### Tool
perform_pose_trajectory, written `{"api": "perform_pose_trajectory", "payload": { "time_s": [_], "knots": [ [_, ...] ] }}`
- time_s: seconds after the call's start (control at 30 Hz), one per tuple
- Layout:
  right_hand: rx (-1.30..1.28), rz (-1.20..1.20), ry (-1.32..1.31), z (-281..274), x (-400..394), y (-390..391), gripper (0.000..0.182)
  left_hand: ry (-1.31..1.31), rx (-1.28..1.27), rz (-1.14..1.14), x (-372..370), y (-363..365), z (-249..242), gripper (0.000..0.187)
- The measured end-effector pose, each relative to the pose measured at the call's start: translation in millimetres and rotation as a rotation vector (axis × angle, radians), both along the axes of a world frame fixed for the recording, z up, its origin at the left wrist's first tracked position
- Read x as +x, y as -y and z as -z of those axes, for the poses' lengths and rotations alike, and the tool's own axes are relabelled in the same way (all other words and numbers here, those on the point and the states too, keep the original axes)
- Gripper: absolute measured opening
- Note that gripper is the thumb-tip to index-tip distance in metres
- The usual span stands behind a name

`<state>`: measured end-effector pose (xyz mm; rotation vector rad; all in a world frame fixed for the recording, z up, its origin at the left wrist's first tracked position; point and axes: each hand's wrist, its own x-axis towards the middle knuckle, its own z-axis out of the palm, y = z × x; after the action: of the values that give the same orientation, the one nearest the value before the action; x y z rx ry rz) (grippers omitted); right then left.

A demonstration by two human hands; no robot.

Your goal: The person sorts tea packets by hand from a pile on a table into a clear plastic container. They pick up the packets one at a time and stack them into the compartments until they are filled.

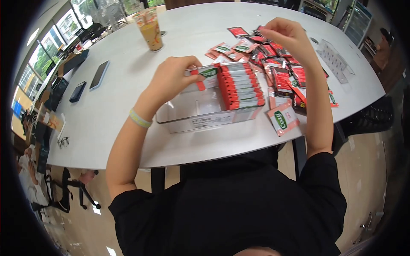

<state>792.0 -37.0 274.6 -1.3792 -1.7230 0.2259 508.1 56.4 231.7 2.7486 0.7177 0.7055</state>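
Clear box set on tabletop; one end is filled by close-packed red-and-silver sachets. A green-and-pink sachet is pinched in the left hand's fingers. Right hand's fingers are curled above loose sachets; grip cannot be told.

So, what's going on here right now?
The person's left hand holds a Cozy sachet at the far side of the clear plastic box. A row of sachets stands upright in the box's right part. The right hand is at the far end of the loose sachet pile; whether it grips one is unclear.
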Motion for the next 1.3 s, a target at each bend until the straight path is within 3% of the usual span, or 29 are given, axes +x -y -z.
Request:
{"api": "perform_pose_trajectory", "payload": {
  "time_s": [0.07,0.13,0.17,0.23,0.27,0.33,0.57,0.63,0.67,0.73,0.93,1.0,1.07,1.2,1.3],
  "knots": [
    [0.041,0.085,-0.003,2,35,7,0.013,0.053,-0.153,-0.013,0,-1,0,0.023],
    [-0.149,0.229,0.099,11,65,12,0.012,0.049,-0.213,-0.018,0,-2,-1,0.023],
    [-0.148,0.230,0.091,22,83,15,0.012,0.088,-0.242,-0.007,-1,-1,-1,0.024],
    [-0.492,0.008,0.059,34,110,15,0.016,0.132,-0.254,0.005,-2,0,-5,0.024],
    [-0.479,0.010,0.060,30,106,17,0.016,0.125,-0.251,-0.011,-3,3,-7,0.024],
    [-0.626,0.187,0.288,24,87,37,0.022,0.120,-0.249,-0.022,-3,5,-7,0.024],
    [-0.591,0.240,0.360,36,41,70,0.035,0.086,-0.271,-0.002,-4,2,-4,0.024],
    [-0.375,0.320,0.424,47,57,71,0.040,0.096,-0.289,0.000,-4,2,-3,0.024],
    [-0.392,0.407,0.540,47,64,69,0.043,0.120,-0.293,0.025,-4,0,-2,0.024],
    [-0.468,0.422,0.523,46,70,66,0.046,0.144,-0.298,0.042,-4,-1,-1,0.025],
    [-0.523,0.377,0.410,46,77,57,0.043,0.261,-0.418,0.115,-6,2,-5,0.025],
    [-0.480,0.344,0.579,48,89,56,0.038,0.294,-0.434,0.098,-4,-1,-4,0.025],
    [-0.512,0.404,0.541,48,84,58,0.039,0.323,-0.418,0.151,0,-1,-2,0.024],
    [-0.525,0.493,0.592,52,88,53,0.041,0.227,-0.455,0.076,-4,4,-7,0.022],
    [-0.528,0.424,0.514,56,100,49,0.038,0.207,-0.454,0.088,-2,2,-5,0.021]
  ]
}}
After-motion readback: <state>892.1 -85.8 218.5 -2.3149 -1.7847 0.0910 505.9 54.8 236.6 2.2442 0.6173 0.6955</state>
